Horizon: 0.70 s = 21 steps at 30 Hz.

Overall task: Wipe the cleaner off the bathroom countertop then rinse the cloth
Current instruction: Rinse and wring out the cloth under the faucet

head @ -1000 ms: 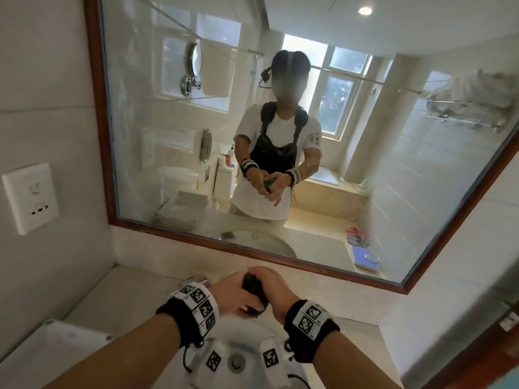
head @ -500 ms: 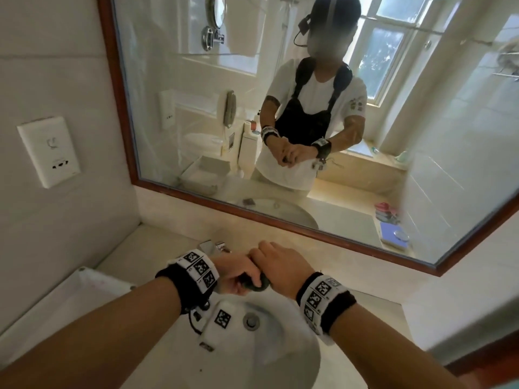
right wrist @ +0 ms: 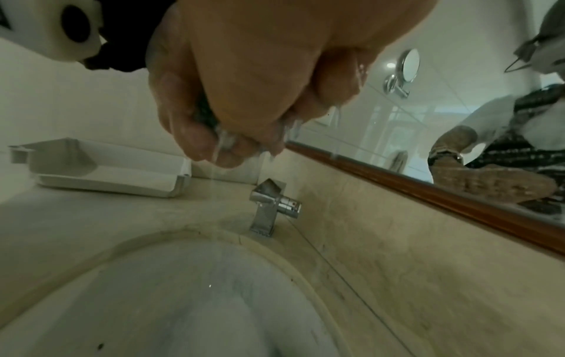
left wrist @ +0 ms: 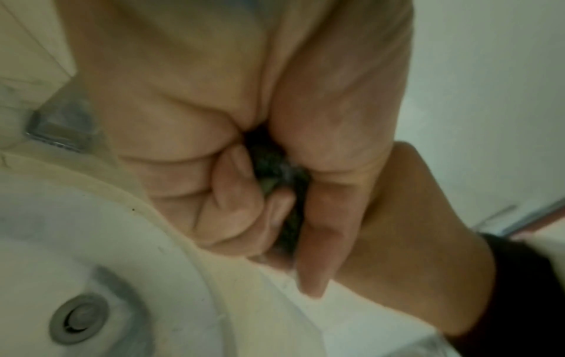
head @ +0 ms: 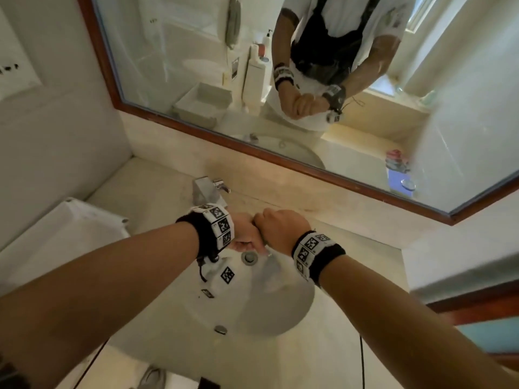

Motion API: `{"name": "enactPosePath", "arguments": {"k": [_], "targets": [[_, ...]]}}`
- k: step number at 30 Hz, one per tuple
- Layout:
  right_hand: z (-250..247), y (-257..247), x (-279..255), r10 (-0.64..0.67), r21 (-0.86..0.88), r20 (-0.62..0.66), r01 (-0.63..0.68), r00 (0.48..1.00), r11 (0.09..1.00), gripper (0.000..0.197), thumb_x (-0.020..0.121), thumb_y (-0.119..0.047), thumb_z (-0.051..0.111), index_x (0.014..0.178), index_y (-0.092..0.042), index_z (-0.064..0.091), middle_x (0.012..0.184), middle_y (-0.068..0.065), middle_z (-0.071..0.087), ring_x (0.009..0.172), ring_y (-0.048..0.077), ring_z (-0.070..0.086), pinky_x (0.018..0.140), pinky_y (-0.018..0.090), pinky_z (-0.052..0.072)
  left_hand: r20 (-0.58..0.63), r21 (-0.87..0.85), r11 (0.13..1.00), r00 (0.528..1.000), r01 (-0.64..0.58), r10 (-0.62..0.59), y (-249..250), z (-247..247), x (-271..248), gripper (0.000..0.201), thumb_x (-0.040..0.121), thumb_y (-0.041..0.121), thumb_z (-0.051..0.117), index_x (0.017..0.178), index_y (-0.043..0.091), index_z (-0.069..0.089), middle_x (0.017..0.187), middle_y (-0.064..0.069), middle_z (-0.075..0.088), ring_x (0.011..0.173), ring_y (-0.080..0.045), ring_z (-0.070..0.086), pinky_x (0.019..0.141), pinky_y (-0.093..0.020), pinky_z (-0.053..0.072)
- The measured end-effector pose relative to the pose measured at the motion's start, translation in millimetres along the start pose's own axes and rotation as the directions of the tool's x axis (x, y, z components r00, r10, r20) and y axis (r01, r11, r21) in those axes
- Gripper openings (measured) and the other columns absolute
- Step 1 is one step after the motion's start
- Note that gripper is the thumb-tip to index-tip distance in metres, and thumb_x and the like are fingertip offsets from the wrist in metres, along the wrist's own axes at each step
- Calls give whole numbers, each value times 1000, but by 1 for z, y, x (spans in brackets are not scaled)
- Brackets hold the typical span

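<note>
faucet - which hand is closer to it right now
Left. The left hand sits just in front of the faucet; the right hand is beside it, further to the right.

- Cloth (left wrist: 276,169): almost wholly enclosed by the left hand (head: 245,234) and right hand (head: 280,228); only a dark sliver shows between the fingers (left wrist: 232,193). Its colour and folds cannot be told.
- Head view: the cloth is entirely hidden behind the two fists.
- Faucet (left wrist: 61,128): blurred in the left wrist view and partly covered by the palm.
- White tray (head: 64,237): cut off by the left edge.
- Sink (right wrist: 183,302): near part cut off by the lower edge.
</note>
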State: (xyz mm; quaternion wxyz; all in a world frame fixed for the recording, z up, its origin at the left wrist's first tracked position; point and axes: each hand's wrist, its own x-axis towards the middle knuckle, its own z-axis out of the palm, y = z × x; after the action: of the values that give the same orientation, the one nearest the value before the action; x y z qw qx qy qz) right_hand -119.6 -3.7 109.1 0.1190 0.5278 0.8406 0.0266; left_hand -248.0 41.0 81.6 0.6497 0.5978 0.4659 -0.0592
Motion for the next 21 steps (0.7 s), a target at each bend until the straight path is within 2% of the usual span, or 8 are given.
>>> {"name": "enactPosePath", "arguments": {"k": [3, 5, 7, 9, 11, 13, 17, 21], "targets": [[15, 1, 5, 66, 20, 80, -68, 995, 998, 21, 96, -25, 47, 103, -16, 64, 91, 6, 67, 75, 27, 65, 55, 32, 42, -98, 281, 959, 995, 29, -2, -1, 10, 19, 27, 66, 10, 81, 52, 16, 58, 52, -3, 50, 46, -17, 41, 43, -19, 31], [24, 1, 9, 102, 34, 152, -109, 983, 993, 18, 93, -22, 52, 100, -16, 67, 89, 5, 69, 76, 28, 66, 57, 32, 44, -169, 499, 866, 984, 34, 59, -1, 16, 27, 15, 71, 22, 80, 66, 17, 66, 56, 0, 55, 49, -16, 47, 40, -16, 34], [33, 1, 13, 137, 36, 221, -148, 966, 988, 14, 89, -23, 58, 96, -16, 68, 86, 4, 69, 74, 27, 65, 60, 33, 48, -173, 659, 752, 979, 37, 104, -3, 22, 37, 19, 78, 29, 75, 86, 12, 71, 73, -3, 65, 63, -17, 55, 47, -18, 40], [43, 2, 16, 167, 33, 277, -183, 946, 982, 12, 85, -26, 64, 89, -16, 68, 79, 2, 64, 67, 25, 60, 62, 33, 50, -177, 710, 702, 979, 55, 103, -8, 27, 50, 20, 80, 30, 72, 90, 13, 72, 82, -4, 69, 71, -20, 62, 52, -21, 44], [53, 2, 17, 189, 45, 326, -215, 926, 975, 10, 84, -27, 63, 85, -18, 67, 74, 1, 61, 63, 23, 56, 62, 33, 49, -194, 754, 652, 975, 80, 104, -14, 31, 61, 15, 82, 29, 70, 80, 15, 65, 75, -1, 62, 72, -19, 58, 57, -25, 45], [64, 1, 17, 213, 64, 345, -249, 914, 966, 7, 84, -24, 61, 80, -18, 64, 72, 1, 59, 61, 22, 54, 61, 32, 47, -159, 835, 547, 978, 61, 134, -20, 35, 66, 17, 89, 31, 62, 83, 15, 63, 74, -1, 56, 73, -20, 55, 59, -27, 41], [83, -3, 19, 264, 124, 401, -337, 877, 933, 16, 85, -13, 56, 70, -17, 57, 65, 1, 53, 56, 19, 51, 61, 31, 45, -46, 958, 286, 984, -6, 174, -31, 39, 79, 23, 98, 28, 46, 99, 14, 65, 88, -5, 62, 82, -23, 61, 66, -27, 40], [98, -7, 21, 269, 245, 439, -402, 857, 882, 15, 87, -15, 55, 72, -19, 53, 64, -1, 51, 58, 18, 52, 62, 30, 45, -70, 958, 287, 982, 18, 175, -40, 37, 83, 20, 91, 24, 51, 92, 12, 66, 84, -5, 66, 75, -24, 63, 71, -31, 53]]}}
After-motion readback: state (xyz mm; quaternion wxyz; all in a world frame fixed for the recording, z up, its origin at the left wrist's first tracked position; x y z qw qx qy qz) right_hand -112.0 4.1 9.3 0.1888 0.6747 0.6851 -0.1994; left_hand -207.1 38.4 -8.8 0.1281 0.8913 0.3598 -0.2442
